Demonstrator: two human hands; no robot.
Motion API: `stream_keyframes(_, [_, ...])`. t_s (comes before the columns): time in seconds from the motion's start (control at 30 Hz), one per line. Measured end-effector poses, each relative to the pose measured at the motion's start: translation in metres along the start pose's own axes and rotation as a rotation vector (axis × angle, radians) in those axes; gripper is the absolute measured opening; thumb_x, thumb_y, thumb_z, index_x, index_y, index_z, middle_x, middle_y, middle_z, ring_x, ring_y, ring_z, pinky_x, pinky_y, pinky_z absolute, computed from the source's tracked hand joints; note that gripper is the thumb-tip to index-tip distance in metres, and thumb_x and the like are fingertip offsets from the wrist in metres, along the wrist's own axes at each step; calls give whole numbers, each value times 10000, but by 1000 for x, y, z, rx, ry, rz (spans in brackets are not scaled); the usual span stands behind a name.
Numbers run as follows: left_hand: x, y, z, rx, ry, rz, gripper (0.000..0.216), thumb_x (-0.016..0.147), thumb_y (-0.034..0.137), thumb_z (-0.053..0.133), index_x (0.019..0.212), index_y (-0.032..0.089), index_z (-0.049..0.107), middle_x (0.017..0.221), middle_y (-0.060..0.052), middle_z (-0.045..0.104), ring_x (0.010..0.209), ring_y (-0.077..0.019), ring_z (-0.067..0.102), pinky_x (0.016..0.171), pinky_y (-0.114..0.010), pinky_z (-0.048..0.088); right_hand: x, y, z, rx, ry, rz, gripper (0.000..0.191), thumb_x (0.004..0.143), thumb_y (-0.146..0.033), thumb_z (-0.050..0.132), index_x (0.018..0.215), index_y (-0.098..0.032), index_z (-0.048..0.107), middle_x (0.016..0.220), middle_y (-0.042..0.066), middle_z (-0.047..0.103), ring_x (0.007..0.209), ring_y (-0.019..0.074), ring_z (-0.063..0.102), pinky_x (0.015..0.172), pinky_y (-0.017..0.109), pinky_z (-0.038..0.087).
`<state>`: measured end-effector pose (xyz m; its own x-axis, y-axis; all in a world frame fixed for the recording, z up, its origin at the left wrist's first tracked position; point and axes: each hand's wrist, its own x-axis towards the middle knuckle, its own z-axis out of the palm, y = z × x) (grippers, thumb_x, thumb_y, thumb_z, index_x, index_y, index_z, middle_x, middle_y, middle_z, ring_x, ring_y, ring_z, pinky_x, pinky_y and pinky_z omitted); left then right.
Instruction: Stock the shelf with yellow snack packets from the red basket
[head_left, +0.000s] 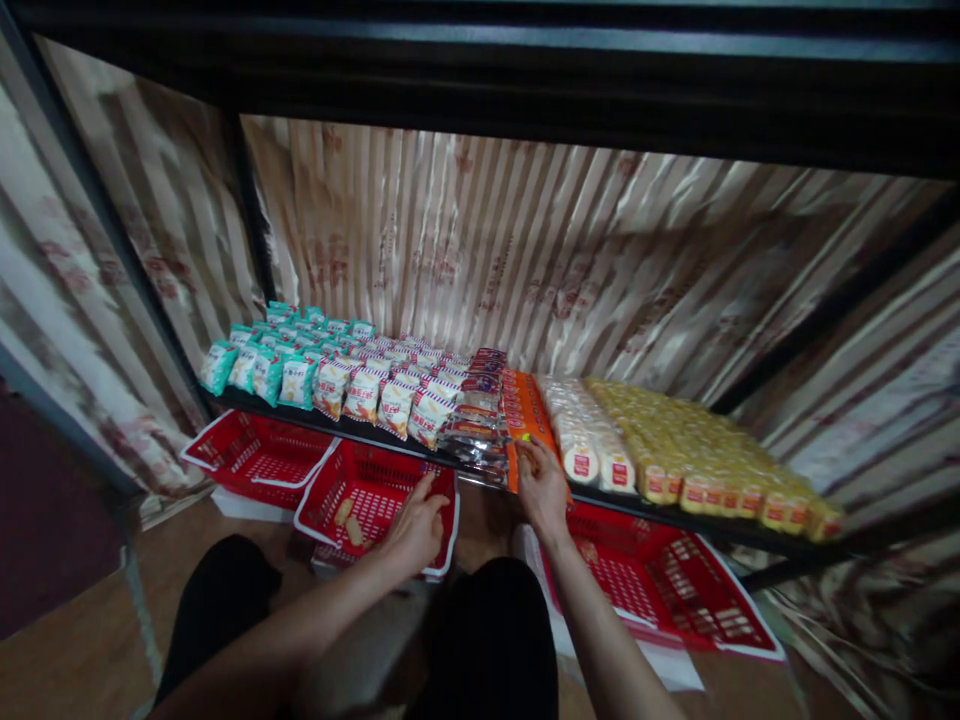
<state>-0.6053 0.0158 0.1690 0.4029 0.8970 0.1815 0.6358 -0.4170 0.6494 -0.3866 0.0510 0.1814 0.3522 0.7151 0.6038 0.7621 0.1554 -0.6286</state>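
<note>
My right hand (544, 488) has its fingers bent together at the front end of a row of orange packets (531, 408), gripping the front one. My left hand (416, 530) hovers over the right rim of a red basket (337, 535), fingers apart and nothing in them. In that basket lie a few small pale packets (349, 522). Left of the orange row stand dark red-and-clear packets (480, 410). On its right side lie rows of white wrapped rolls (581, 425).
Striped white bags (367, 392) and teal bags (259, 365) fill the shelf's left part. Yellow wrapped cakes (697, 450) cover the right part. Under the shelf are more red baskets (255, 440), (660, 580). A dark upper shelf (480, 60) hangs overhead, with a striped curtain (450, 220) behind.
</note>
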Motion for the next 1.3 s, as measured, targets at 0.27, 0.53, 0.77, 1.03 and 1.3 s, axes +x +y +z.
stream_keyframes(0.27, [17, 11, 2, -29, 119, 30, 354, 754, 32, 410, 1035, 117, 608, 1363, -133, 393, 1235, -213, 409, 1042, -343, 355, 37, -3, -2, -41, -48, -79, 326, 765, -260, 396, 944, -161, 650, 1137, 112, 577, 1092, 212, 512, 948, 405, 401])
stream_keyframes(0.53, [49, 19, 20, 11, 203, 47, 375, 740, 51, 423, 1055, 159, 595, 1348, -91, 413, 1245, -228, 375, 1048, -391, 341, 79, 14, 12, -120, -170, -194, 355, 772, -227, 383, 1026, -162, 622, 1083, 90, 629, 1012, 193, 568, 912, 369, 431])
stream_keyframes(0.77, [90, 29, 39, 68, 184, 59, 491, 706, 78, 460, 1192, 139, 493, 1412, -112, 301, 1311, -259, 250, 1079, -437, 269, 131, 30, 45, -175, -308, -257, 333, 754, -191, 395, 959, -169, 656, 1028, 82, 655, 1001, 204, 572, 910, 351, 427])
stream_keyframes(1.03, [138, 42, 44, 124, 172, 75, 607, 738, 190, 476, 1321, 116, 323, 1443, -131, 245, 1342, -258, 167, 1092, -460, 218, 176, 45, 109, -179, -351, -253, 245, 748, -213, 477, 908, -223, 662, 1089, 86, 628, 1162, 239, 461, 1010, 415, 304])
stream_keyframes(1.3, [164, 42, 50, 175, 74, 31, 657, 706, 282, 552, 1307, 110, 349, 1464, -159, 159, 1352, -322, 45, 1078, -516, 174, 180, 77, 152, -223, -360, -78, 399, 717, -401, 579, 1063, -204, 602, 1280, 177, 477, 1283, 391, 247, 939, 655, 192])
